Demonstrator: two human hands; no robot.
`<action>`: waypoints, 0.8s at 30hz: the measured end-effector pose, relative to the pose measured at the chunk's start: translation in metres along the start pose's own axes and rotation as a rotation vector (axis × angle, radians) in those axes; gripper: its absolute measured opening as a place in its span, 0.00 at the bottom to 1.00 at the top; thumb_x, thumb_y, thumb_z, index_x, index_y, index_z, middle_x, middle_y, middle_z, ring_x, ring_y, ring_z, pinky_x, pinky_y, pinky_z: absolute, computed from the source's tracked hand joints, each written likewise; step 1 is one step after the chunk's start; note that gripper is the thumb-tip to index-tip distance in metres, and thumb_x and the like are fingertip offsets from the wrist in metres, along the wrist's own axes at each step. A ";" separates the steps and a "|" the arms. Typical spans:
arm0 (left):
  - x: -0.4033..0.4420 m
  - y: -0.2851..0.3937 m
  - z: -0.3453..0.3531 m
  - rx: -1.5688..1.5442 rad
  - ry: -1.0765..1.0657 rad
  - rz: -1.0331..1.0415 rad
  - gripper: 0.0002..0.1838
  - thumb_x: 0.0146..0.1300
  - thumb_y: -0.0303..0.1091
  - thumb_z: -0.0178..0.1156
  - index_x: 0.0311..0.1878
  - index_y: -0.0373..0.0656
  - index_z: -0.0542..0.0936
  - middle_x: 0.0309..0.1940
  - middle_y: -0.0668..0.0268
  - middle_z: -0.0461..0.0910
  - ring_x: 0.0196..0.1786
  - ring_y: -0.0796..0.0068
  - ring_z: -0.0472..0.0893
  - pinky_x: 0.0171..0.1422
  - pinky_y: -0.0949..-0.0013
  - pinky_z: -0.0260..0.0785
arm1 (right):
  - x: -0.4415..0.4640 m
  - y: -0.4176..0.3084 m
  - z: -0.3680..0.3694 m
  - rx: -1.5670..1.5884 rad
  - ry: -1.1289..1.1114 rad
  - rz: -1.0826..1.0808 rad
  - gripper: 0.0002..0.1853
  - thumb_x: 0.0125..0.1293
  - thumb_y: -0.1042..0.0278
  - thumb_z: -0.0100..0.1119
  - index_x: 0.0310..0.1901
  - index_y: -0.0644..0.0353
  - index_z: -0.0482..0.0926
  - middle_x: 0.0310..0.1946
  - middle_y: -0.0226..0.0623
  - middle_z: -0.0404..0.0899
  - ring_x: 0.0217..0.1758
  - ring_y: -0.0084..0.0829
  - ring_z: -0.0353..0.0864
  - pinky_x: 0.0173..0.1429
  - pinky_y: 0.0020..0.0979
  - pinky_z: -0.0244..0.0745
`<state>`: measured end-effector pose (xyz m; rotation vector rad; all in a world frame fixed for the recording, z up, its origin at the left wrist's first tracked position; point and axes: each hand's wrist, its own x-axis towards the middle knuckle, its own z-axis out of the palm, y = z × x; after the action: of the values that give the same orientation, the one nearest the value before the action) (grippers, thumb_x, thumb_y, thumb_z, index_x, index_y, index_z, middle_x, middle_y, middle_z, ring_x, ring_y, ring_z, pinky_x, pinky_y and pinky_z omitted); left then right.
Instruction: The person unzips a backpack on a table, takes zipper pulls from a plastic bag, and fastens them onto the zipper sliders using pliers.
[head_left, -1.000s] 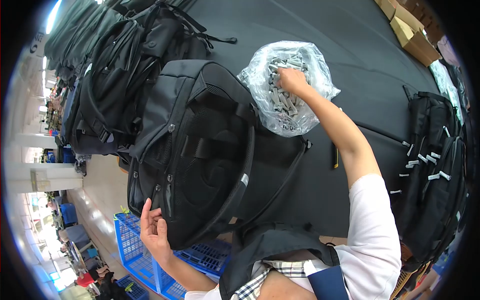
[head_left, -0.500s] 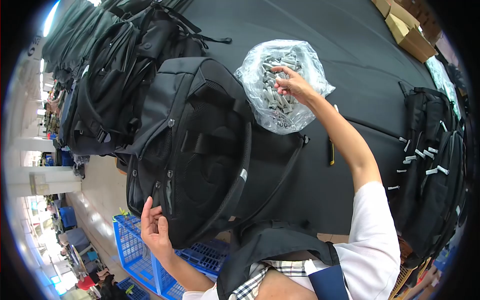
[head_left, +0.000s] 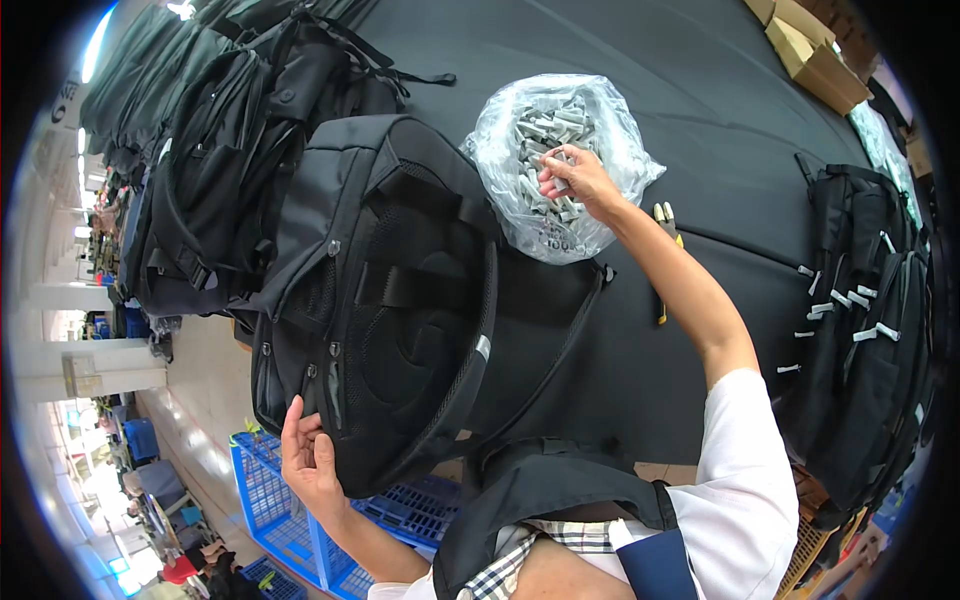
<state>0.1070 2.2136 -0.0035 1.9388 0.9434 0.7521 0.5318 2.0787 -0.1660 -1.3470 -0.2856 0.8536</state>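
Grey tab [head_left: 561, 185] apparently pinched in right hand [head_left: 590, 190] fingers, above the tab-filled clear plastic bag [head_left: 494, 140], right of the black backpack [head_left: 405, 340]. Step judged: tab pickup. Left hand [head_left: 312, 468] loosely spread at backpack's lower-left edge, nothing seen gripped. Firm pinch and rim clearance needed for next move.

Free room beyond the plastic bag [head_left: 622, 125], black backpack [head_left: 390, 320] an obstacle leftward

A head-worn, wide-angle camera looks forward and down from close above the flat, black, sheet-covered counter [head_left: 700, 140]; outer edges seem warped.
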 end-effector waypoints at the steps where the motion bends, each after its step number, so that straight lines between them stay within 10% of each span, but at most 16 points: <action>1: -0.001 0.001 0.000 0.006 0.003 0.000 0.25 0.59 0.33 0.60 0.59 0.37 0.70 0.38 0.68 0.75 0.33 0.87 0.68 0.36 0.85 0.57 | 0.006 0.006 -0.004 -0.036 0.039 -0.040 0.08 0.66 0.65 0.51 0.41 0.60 0.72 0.27 0.31 0.76 0.25 0.19 0.76 0.27 0.20 0.71; 4: -0.003 0.002 0.003 -0.009 0.008 -0.003 0.25 0.58 0.33 0.60 0.58 0.37 0.71 0.38 0.67 0.75 0.33 0.86 0.68 0.37 0.85 0.58 | 0.027 0.018 -0.016 -0.304 0.134 -0.120 0.08 0.62 0.65 0.55 0.37 0.61 0.73 0.27 0.37 0.78 0.25 0.27 0.79 0.27 0.27 0.73; 6: -0.005 0.003 0.005 0.003 0.013 0.000 0.25 0.58 0.33 0.61 0.58 0.37 0.71 0.38 0.67 0.75 0.34 0.86 0.68 0.37 0.84 0.58 | 0.034 0.020 -0.018 -1.110 0.247 -0.591 0.07 0.58 0.68 0.55 0.36 0.61 0.73 0.28 0.44 0.79 0.27 0.35 0.81 0.27 0.34 0.74; 16: -0.016 0.010 0.018 -0.031 0.046 -0.005 0.23 0.58 0.31 0.60 0.57 0.35 0.71 0.39 0.64 0.76 0.36 0.84 0.71 0.40 0.83 0.61 | 0.060 0.022 -0.003 -1.827 0.008 -0.460 0.07 0.53 0.68 0.53 0.29 0.58 0.80 0.29 0.40 0.81 0.33 0.39 0.83 0.34 0.39 0.77; 22: -0.018 0.013 0.021 -0.032 0.065 -0.001 0.21 0.58 0.32 0.61 0.55 0.37 0.74 0.39 0.63 0.78 0.36 0.84 0.72 0.39 0.82 0.62 | 0.042 0.007 -0.035 -1.170 0.312 -0.299 0.11 0.51 0.62 0.64 0.32 0.60 0.77 0.28 0.38 0.79 0.33 0.30 0.80 0.31 0.33 0.73; 24: -0.018 0.015 0.024 -0.037 0.058 0.006 0.21 0.58 0.32 0.60 0.55 0.37 0.74 0.39 0.63 0.78 0.36 0.84 0.72 0.40 0.82 0.62 | 0.023 -0.010 -0.034 -0.224 0.028 0.141 0.12 0.55 0.64 0.63 0.39 0.58 0.79 0.24 0.24 0.74 0.27 0.18 0.73 0.26 0.21 0.66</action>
<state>0.1204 2.1831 -0.0043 1.8969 0.9523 0.8271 0.5725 2.0698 -0.1719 -1.6010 -0.2735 0.9402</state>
